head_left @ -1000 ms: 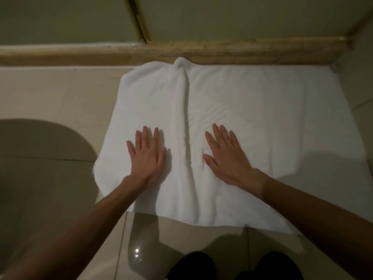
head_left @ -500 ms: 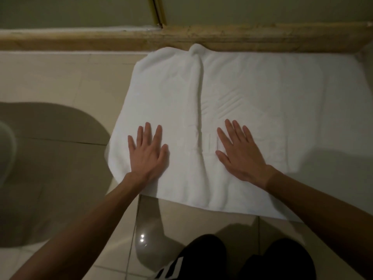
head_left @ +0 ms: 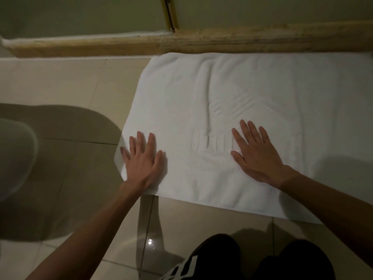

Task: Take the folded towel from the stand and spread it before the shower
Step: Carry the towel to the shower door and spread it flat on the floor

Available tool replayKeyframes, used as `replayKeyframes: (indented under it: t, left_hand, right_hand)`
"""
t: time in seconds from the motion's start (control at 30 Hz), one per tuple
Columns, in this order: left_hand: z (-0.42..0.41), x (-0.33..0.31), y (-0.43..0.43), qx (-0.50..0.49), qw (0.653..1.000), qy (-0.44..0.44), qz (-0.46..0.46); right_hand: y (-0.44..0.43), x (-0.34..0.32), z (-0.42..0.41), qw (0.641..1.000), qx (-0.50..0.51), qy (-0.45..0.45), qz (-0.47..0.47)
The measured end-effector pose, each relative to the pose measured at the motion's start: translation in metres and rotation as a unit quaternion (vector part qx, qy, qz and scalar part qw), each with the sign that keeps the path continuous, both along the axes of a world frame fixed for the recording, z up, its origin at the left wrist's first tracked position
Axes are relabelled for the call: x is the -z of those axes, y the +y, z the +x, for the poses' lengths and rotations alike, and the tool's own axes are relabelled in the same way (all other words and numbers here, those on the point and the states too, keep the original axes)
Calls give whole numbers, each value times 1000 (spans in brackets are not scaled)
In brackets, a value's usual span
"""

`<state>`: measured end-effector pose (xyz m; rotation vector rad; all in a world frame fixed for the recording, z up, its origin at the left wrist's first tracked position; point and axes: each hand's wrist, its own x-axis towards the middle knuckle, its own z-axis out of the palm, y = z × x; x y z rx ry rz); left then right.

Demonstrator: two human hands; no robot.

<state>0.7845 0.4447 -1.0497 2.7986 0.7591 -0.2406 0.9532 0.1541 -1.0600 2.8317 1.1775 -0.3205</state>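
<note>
A white towel [head_left: 262, 87] lies unfolded and flat on the tiled floor, its far edge against the stone shower threshold [head_left: 222, 42]. A faint crease runs down its middle. My left hand [head_left: 144, 160] rests palm down on the towel's near left corner, fingers apart. Palm down and fingers spread, my right hand [head_left: 255, 154] presses on the towel's middle. Neither hand grips anything.
Beige floor tiles [head_left: 60, 87] surround the towel. Behind the threshold stands the shower's glass [head_left: 80, 15] with a gold frame strip [head_left: 170, 13]. A pale rounded fixture [head_left: 14, 156] sits at the left edge. My knees in dark trousers [head_left: 252, 259] are at the bottom.
My hands slid apart across the towel, the left one reaching its left corner. The middle ridge has flattened. The view shifted left, so the towel sits further right.
</note>
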Motion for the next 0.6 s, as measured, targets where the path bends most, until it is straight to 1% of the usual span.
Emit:
replayKeyframes:
  t: [0.13,0.33,0.47,0.57,0.6]
  left_hand:
    - [-17,-1,15,-22,999,31,4]
    - [-25,3,18,-15,1000,11,-12]
    - [-25,-6,22,-40,998,-41,-37]
    - [-37,-18,32,-99,980,-138,-106]
    - [-43,-21,35,-122,972,-156,-126]
  right_hand:
    - [0,0,0,1000,2,1,2]
    - [0,0,0,1000,3,3,-3]
    - [0,0,0,1000,3,9,3]
    - [0,0,0,1000,3,9,3]
    - [1,0,0,1000,5,10,2]
